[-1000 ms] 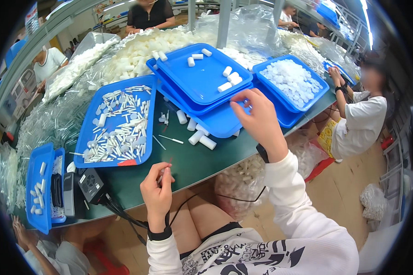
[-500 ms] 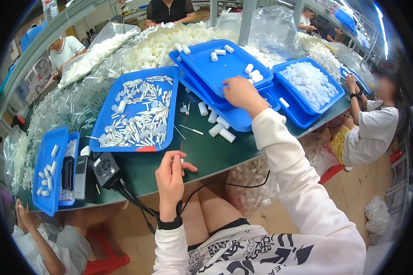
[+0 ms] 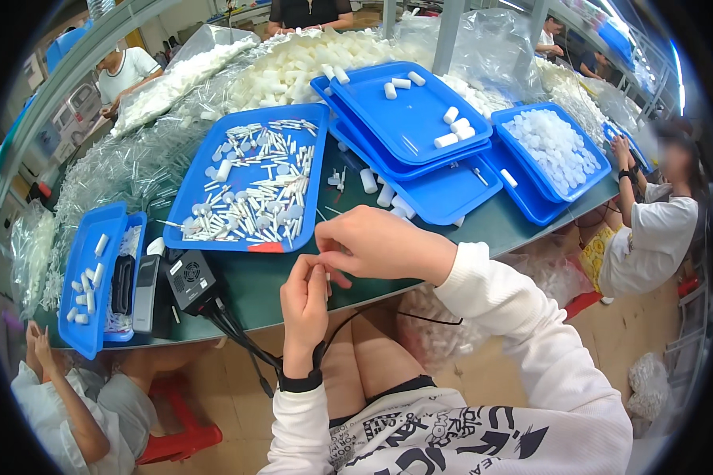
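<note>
**Hands meet over a small white part**

A small white part (image 3: 325, 273) sits pinched in the left hand (image 3: 305, 297), just below the big blue tray (image 3: 194, 178). The right hand (image 3: 380, 245), at the stacked trays (image 3: 451, 186) 0.5 seconds earlier, now joins it, fingertips pressed together. Bare green table (image 3: 245, 285) lies beside them.

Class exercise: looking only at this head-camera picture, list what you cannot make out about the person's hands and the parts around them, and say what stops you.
1. Head view: what the left hand and right hand pinch between them is too small, and fingers cover it.
2. The lower blue tray of the stack is mostly hidden by the top tray.
3. The small white pieces on the left tray are too fine to tell apart.
</note>
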{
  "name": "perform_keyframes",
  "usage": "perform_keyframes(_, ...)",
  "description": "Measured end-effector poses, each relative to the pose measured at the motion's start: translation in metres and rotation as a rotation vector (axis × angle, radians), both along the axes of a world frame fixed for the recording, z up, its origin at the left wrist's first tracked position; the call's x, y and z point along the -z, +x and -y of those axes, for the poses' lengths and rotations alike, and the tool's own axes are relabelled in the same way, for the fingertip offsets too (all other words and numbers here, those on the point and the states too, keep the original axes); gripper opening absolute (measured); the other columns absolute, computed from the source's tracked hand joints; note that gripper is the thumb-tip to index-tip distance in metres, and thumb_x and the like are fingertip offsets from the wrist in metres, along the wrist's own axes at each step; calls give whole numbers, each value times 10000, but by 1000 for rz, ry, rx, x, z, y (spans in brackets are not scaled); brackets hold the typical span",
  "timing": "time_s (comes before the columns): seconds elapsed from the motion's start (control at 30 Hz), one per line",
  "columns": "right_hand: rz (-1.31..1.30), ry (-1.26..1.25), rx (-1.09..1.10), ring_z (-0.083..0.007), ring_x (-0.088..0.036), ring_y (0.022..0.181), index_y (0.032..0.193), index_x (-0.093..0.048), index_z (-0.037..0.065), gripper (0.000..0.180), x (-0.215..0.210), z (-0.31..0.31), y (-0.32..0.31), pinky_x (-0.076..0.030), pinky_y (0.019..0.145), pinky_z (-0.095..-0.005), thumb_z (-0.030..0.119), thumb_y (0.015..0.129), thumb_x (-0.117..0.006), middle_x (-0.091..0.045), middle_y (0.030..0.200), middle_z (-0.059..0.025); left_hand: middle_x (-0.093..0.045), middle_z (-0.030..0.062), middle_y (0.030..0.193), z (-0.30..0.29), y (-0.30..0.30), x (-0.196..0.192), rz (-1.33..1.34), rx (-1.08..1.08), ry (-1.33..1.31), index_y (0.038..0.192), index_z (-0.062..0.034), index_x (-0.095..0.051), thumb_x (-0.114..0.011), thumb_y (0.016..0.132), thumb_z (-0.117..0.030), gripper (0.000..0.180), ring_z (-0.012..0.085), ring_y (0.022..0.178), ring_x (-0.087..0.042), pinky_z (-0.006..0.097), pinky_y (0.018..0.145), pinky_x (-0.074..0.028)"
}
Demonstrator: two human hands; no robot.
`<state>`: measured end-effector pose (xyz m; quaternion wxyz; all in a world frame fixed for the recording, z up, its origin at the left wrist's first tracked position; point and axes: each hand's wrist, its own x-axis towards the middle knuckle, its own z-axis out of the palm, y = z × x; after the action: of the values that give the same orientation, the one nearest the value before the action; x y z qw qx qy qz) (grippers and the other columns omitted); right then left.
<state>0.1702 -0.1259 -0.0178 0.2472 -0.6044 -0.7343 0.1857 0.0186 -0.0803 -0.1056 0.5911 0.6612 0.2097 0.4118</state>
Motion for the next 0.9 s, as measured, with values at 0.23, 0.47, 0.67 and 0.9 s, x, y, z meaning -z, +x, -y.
perform_keyframes(0.23, -54, 45, 64, -252, -627, 609, 787, -602, 9, 149, -1, 13, 20, -471, 564, -315, 154, 815, -622, -634, 676, -123, -506, 5, 587, 0, -1, 3, -96, -21, 56, 846, -5, -524, -429, 941, -80, 154, 47, 536, -442, 211, 481, -320)
perform_keyframes(0.47, 103, 237, 218, -285, -645, 688, 829, -618, 13, 114, -19, -28, 32, -488, 618, -363, 114, 832, -567, -648, 727, -152, -455, -9, 572, -1, -2, 6, -22, -15, 0, 809, -10, -494, -435, 942, -84, 164, 40, 516, -374, 216, 462, -279)
perform_keyframes(0.67, 301, 39, 376, -348, -650, 831, 902, -673, 16, 198, 17, -146, 24, -515, 760, -413, 113, 771, -561, -669, 862, -184, -466, -3, 584, -2, -2, 3, -61, -61, 27, 797, -8, -511, -467, 949, -104, 185, 53, 537, -399, 219, 483, -308)
perform_keyframes(0.9, 354, 81, 467, -314, -658, 879, 885, -689, 55, 185, 25, -167, 16, -528, 739, -407, 105, 721, -620, -669, 934, -173, -533, 21, 651, -2, -1, 2, -25, -120, 57, 853, -2, -535, -466, 951, -88, 148, 79, 613, -481, 219, 575, -393)
